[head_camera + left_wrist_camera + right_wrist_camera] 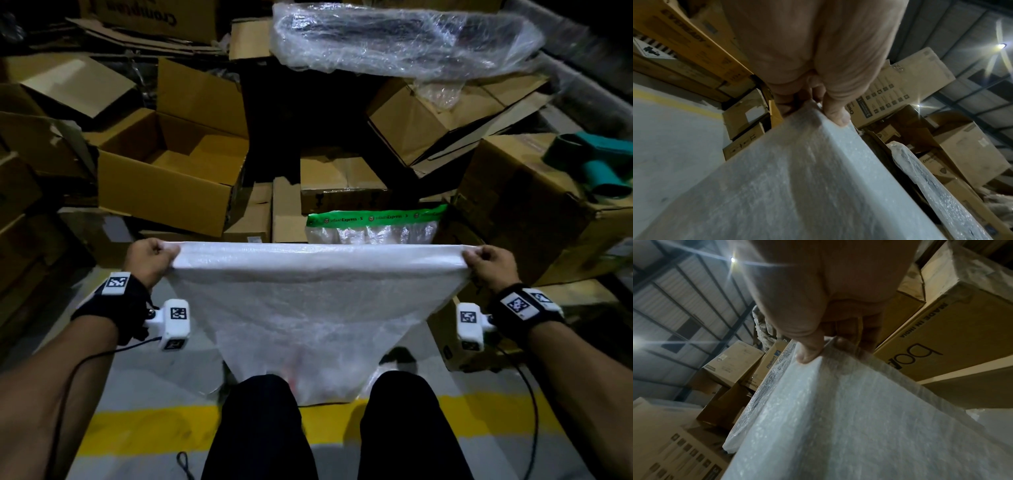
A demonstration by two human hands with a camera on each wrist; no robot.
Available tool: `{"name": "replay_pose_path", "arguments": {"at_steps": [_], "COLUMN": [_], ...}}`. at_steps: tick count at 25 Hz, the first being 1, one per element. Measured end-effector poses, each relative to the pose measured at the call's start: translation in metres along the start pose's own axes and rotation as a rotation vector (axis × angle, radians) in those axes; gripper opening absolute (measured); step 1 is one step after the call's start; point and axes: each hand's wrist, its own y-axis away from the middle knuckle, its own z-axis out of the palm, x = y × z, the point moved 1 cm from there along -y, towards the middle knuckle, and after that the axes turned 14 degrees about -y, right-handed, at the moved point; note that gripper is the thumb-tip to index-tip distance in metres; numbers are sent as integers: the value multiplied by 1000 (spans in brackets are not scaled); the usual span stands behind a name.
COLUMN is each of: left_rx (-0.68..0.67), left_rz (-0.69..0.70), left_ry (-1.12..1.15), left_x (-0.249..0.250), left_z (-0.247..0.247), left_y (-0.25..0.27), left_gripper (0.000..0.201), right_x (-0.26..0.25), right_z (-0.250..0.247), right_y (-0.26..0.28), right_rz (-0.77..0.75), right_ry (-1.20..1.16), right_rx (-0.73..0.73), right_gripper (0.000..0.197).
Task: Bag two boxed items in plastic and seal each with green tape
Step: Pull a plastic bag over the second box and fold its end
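A white translucent plastic bag (315, 301) hangs stretched between my two hands, its top edge pulled taut and its lower end narrowing between my knees. Something reddish shows faintly through its bottom. My left hand (150, 255) pinches the bag's top left corner (818, 113) between thumb and curled fingers. My right hand (486, 258) pinches the top right corner (824, 353) the same way. Just beyond the bag stands a bagged package (373, 229) closed with a strip of green printed tape (376, 216).
Open and flattened cardboard boxes (171, 174) crowd the floor ahead and on both sides. A long bubble-wrapped item (394, 37) lies on boxes at the back. A teal object (596, 164) sits on a box at right. A yellow line (150, 431) crosses the grey floor.
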Motion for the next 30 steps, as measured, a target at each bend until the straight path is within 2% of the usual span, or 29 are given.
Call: {"name": "replay_pose_path", "arguments": {"at_steps": [6,11,15,18,22,25,28,30], "left_rx": [58,75,1,0,16,-99,-239,-276], "left_rz": [49,52,68,97,63,113,148,225], "left_ry": [-56,-136,-322,-463,-457,-465,-563,-637], "left_x": [-1,2,13,24,30,28,30,26], "left_z": [10,1,-5,-3,-3,-3,-5,-4], "left_y": [5,2,8,18,23,20,24,24], "left_gripper": [17,20,23,21,28,27,32,38], "right_x": [17,1,1,0,-8,-8,-11,-10], "right_z": [3,3,-1,1,6,5,4,5], "right_y": [3,6,0,6,8,10,16,17], "right_rz": [-14,-23,-25,22,-3,17,-4,-24], "right_ry": [12,-28,31,144,284,230,365,417], "right_rx": [37,93,73,54,-60,-136,-185,-192], "right_gripper": [20,14,9,25,9,23,42,42]}}
